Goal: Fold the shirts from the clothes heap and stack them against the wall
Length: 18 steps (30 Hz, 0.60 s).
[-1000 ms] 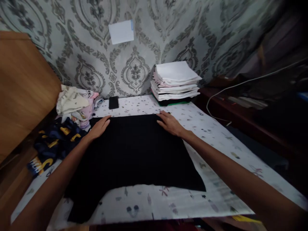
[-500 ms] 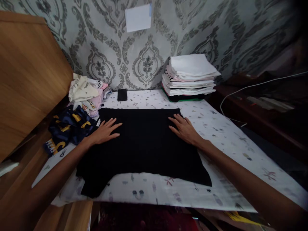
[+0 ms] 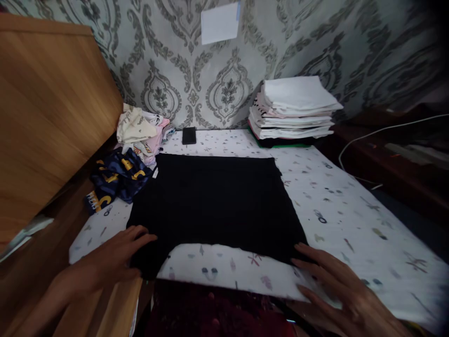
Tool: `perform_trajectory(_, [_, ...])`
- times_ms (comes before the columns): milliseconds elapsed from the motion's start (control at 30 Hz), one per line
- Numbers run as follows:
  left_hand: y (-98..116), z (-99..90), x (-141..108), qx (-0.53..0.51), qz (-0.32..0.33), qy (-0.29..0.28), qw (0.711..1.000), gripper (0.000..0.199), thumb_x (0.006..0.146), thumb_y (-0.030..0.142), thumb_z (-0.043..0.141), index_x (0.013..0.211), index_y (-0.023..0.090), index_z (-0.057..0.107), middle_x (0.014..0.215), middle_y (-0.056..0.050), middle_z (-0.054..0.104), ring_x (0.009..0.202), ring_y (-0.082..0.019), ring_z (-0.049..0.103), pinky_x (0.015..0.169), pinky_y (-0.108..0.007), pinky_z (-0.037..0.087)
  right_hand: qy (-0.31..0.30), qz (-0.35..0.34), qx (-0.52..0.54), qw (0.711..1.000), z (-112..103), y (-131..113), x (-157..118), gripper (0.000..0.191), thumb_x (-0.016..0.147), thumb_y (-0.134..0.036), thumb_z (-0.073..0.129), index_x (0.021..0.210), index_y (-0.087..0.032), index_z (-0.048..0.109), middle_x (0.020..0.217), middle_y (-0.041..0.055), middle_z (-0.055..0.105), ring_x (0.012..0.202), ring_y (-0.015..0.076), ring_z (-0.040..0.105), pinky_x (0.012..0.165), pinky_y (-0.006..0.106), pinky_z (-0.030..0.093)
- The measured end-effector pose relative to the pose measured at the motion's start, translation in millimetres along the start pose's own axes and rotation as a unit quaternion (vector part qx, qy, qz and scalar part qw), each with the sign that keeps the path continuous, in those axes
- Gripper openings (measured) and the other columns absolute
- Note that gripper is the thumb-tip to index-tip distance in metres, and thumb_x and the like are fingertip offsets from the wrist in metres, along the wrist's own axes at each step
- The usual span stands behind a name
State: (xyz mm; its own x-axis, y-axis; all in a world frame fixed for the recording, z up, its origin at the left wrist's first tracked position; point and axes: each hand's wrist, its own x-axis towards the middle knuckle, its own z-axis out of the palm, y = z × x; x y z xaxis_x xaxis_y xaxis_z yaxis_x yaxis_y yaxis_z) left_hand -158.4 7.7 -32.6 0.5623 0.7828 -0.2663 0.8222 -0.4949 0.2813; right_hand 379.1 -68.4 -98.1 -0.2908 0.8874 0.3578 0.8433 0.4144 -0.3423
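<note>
A black garment [image 3: 217, 201], which looks like a shirt, lies flat on a white printed cloth. At its near left corner my left hand [image 3: 112, 255] rests with the fingers bent over the fabric and the thumb apart. My right hand [image 3: 336, 281] is by the near right corner, its fingers stretched out and the fingertips touching the black edge, the thumb apart below. A small white tag [image 3: 155, 172] shows at the garment's left edge. Neither hand is visibly closed on the fabric.
A navy and yellow printed garment [image 3: 119, 178] lies crumpled at the left, in front of a heap of light clothes [image 3: 140, 128]. A black phone-like object [image 3: 189, 135] lies by the wall. At the back right stands a folded stack [image 3: 294, 110]. A wooden panel [image 3: 52, 107] rises at the left.
Both hands have drawn back toward me, from lying flat on the garment's far part to its near corners. The whole view has shifted, so things appear farther right.
</note>
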Motion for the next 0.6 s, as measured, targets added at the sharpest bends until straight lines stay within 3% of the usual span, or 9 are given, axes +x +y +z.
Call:
perform_trajectory(100, [-10,17.7,-2,0.05,-0.024,0.035,0.998,0.057,0.083,0.028,0.063,0.14,0.033,0.057,0.143,-0.009,0.057,0.132,-0.033,0.054,0.107,-0.048,0.049,-0.02,-0.024,0.007,0.999,2,5,-4,0.039,0.092,-0.04,0.056,0.13,-0.043,0.059,0.138,0.0053,0.062,0.112,0.0278,0.067,0.081,0.043,0.063])
perform_trajectory(233, [-11,20.4,3,0.064,-0.008,0.051,0.997,0.044,0.091,0.029,0.051,0.134,0.033,0.062,0.14,-0.007,0.061,0.131,-0.031,0.056,0.109,-0.047,0.048,-0.01,-0.035,-0.024,0.999,5,15,-3,0.032,0.09,-0.042,0.059,0.121,-0.04,0.065,0.132,0.005,0.066,0.112,0.0295,0.067,0.088,0.048,0.06])
perform_trajectory(367, [-18,11.4,2,0.022,-0.017,0.073,0.997,0.04,0.093,0.043,0.05,0.13,0.036,0.065,0.135,-0.003,0.066,0.123,-0.029,0.062,0.102,-0.039,0.054,-0.009,-0.038,-0.033,0.999,4,17,1,0.028,0.086,-0.042,0.064,0.113,-0.038,0.068,0.126,0.0056,0.069,0.111,0.0291,0.067,0.088,0.046,0.06])
perform_trajectory(500, [-30,-4.2,2,-0.047,-0.052,0.078,0.994,0.045,0.092,0.055,0.05,0.13,0.034,0.065,0.13,-0.003,0.069,0.114,-0.026,0.067,0.097,-0.034,0.056,-0.018,-0.032,-0.01,0.999,-3,10,9,0.037,0.082,-0.044,0.07,0.116,-0.031,0.065,0.119,0.0085,0.071,0.107,0.0283,0.068,0.084,0.041,0.061])
perform_trajectory(600, [-29,-29.1,13,-0.093,-0.062,0.091,0.989,0.05,0.09,0.059,0.051,0.128,0.029,0.066,0.124,-0.005,0.072,0.11,-0.025,0.069,0.092,-0.03,0.056,-0.017,0.021,0.019,0.999,-5,5,16,0.023,0.093,-0.039,0.056,0.109,-0.027,0.066,0.103,0.0087,0.072,0.094,0.0261,0.07,0.075,0.037,0.06])
